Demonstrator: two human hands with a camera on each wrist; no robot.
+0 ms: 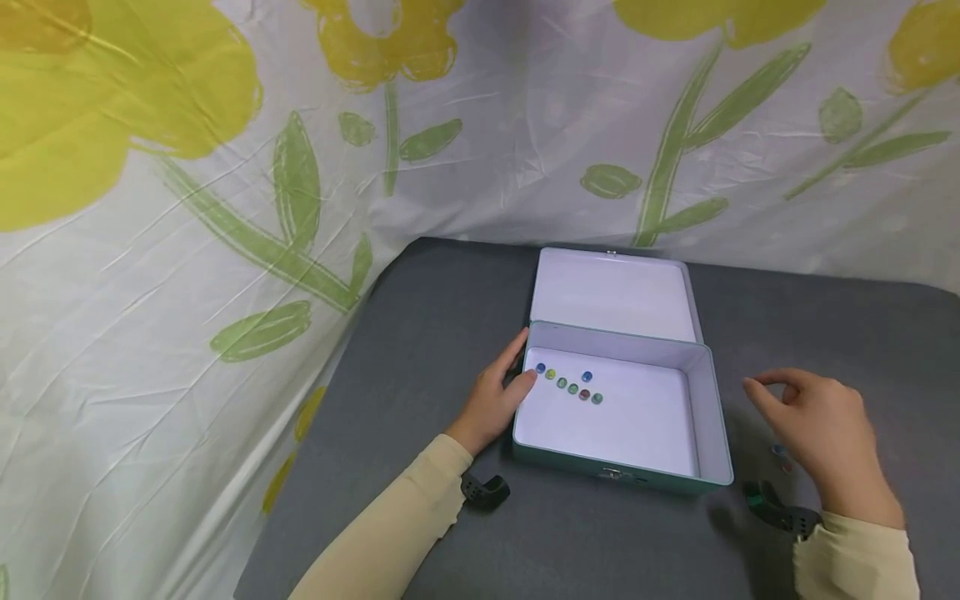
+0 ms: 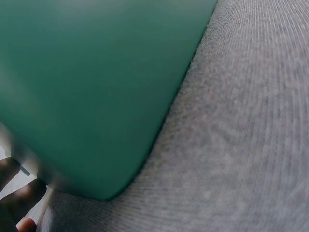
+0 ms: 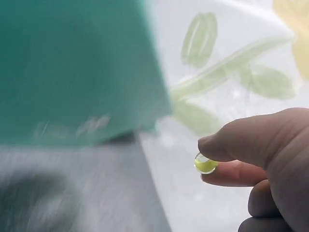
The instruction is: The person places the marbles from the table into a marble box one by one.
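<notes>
Right wrist view | right hand [image 3: 289, 166] pinches round clear-and-yellow glassy marble [image 3: 206, 164], right of the green rectangular metal box [image 1: 637, 433] | left hand [image 1: 491, 400] grips box's left wall (likely steadying it)

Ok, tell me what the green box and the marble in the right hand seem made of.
Green box: probably painted metal, satin finish; thin walls and soft highlights suggest it. Marble: likely glass, glossy and clear around yellow; clear plastic could look the same.

The box [image 1: 637, 437] was green outside and white inside, one glass bead [image 3: 206, 166] clear and yellow, the tabletop [image 1: 420, 358] grey, the cloth [image 1: 510, 167] white with yellow flowers [image 1: 386, 60]
</notes>
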